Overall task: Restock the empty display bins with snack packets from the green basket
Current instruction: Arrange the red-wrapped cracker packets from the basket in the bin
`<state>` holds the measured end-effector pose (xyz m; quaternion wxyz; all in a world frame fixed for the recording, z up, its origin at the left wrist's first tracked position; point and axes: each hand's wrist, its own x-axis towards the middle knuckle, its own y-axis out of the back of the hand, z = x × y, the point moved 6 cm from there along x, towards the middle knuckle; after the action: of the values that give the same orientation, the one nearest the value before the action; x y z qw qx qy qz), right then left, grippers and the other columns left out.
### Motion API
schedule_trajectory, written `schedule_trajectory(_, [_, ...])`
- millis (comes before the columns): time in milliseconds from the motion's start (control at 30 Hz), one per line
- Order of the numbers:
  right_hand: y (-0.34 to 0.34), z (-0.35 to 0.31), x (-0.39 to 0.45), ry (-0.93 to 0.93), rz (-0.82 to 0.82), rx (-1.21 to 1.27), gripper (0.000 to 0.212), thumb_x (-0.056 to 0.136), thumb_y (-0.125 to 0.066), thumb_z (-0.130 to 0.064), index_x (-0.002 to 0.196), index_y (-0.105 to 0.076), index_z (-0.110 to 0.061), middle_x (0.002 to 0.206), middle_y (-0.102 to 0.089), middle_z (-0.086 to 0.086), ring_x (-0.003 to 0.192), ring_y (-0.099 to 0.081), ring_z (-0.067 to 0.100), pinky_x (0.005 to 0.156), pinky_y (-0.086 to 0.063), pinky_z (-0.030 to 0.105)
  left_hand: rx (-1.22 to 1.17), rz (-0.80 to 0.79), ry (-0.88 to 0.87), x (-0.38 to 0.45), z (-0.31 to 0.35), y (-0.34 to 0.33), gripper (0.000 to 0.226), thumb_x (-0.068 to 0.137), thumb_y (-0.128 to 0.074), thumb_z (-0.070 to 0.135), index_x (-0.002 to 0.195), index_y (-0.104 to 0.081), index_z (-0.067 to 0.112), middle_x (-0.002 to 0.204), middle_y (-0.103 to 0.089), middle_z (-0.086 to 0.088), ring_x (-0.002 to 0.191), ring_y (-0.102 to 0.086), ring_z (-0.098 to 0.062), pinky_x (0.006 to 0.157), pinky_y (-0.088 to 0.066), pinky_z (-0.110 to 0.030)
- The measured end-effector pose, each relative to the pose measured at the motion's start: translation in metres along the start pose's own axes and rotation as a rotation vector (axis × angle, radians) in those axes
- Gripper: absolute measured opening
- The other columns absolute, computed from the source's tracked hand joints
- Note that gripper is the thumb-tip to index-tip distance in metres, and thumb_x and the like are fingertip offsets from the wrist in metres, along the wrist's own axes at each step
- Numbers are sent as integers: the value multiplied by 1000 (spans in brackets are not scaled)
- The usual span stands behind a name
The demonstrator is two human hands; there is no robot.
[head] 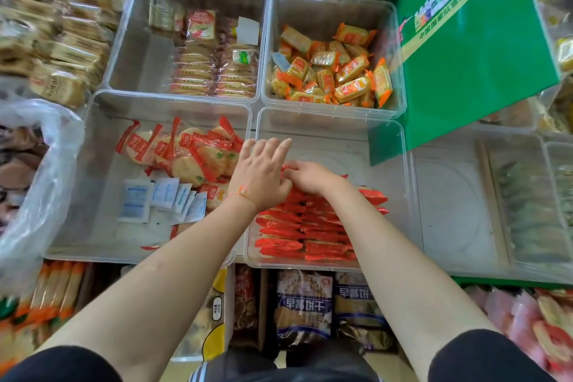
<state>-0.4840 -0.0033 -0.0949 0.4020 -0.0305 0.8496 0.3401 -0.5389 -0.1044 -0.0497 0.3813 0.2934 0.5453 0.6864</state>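
The left hand [262, 174] reaches over the near middle clear bin [400, 195] with its fingers straight and close together, the palm down above the far end of a row of red snack packets [310, 223]. The right hand [310, 178] lies just beside it, touching it, fingers bent down onto the topmost packets; whether it pinches one or merely presses is hard to tell, as the left hand covers the fingertips. The red packets stand in tidy rows filling the near half of that bin. To the left, another bin [90, 195] holds loose round crackers in red wrappers and white sachets [161, 198]. Beyond, a bin of orange packets [335, 68]. A green board [471, 49] stands at right.
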Motion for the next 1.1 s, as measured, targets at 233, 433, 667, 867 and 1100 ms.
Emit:
schedule_trajectory(233, [9,22,-28,-12,305,-62,49,95,-42,-32,143,-48,-27,148,-48,5,139,-39,27,116,-28,47,61,-47,-16,0,0,-1,67,78,-36,44,138,-47,17,126,-59,-3,121,-48,-26,114,-20,-47])
schedule_trajectory(433, [-2,45,-61,-88,275,-269,51,97,-38,-28,148,-42,-24,149,-46,6,137,-40,28,115,-25,47,201,-172,-43,-3,5,-4,43,87,-39,45,111,-66,21,98,-70,0,116,-51,-24,117,2,-57])
schedule_trajectory(667, [7,32,-136,74,688,-8,35,94,-48,-14,125,-63,-16,127,-62,6,120,-52,24,103,-38,38,-110,106,-23,-44,51,23,44,81,-45,40,108,-67,13,104,-69,-8,104,-59,-33,98,-40,-47])
schedule_trajectory(867, [-24,87,-241,43,908,194,21,90,-51,-8,88,-72,-13,89,-70,3,82,-58,20,67,-42,31,-404,219,38,-111,143,35,27,83,-49,36,73,-65,16,70,-66,-1,66,-62,-28,55,-44,-32])
schedule_trajectory(1100, [-67,219,-298,-53,862,325,19,86,-54,-4,80,-71,-10,79,-70,3,76,-60,25,65,-41,33,-403,-285,34,-148,257,-44,20,89,-52,33,95,-70,27,99,-72,1,93,-65,-24,77,-53,-34])
